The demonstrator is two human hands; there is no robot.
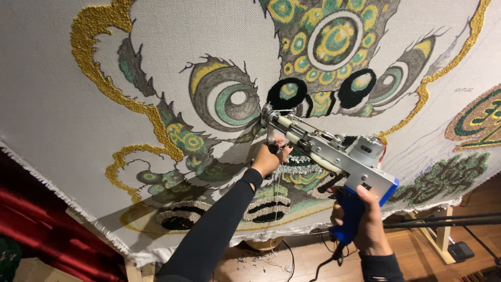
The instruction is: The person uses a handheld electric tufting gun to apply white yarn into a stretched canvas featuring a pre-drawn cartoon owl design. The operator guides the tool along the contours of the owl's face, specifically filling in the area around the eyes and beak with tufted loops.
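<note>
A silver tufting gun [334,154] with a blue handle is pressed nose-first against a stretched grey cloth [47,94]. The cloth bears a partly tufted lion-like face in black, green, yellow and gold. My right hand [365,222] grips the blue rear handle. Wearing a black sleeve, my left hand [269,159] is closed around the gun's front grip just below its nose. The needle end touches the cloth beside a black tufted patch [287,93].
The cloth's frayed lower edge [78,211] hangs over a wooden frame. A red drape [36,219] lies at the lower left. Below are a wooden floor [417,250], a black power cord [329,261], yarn scraps and a black tripod leg at the right.
</note>
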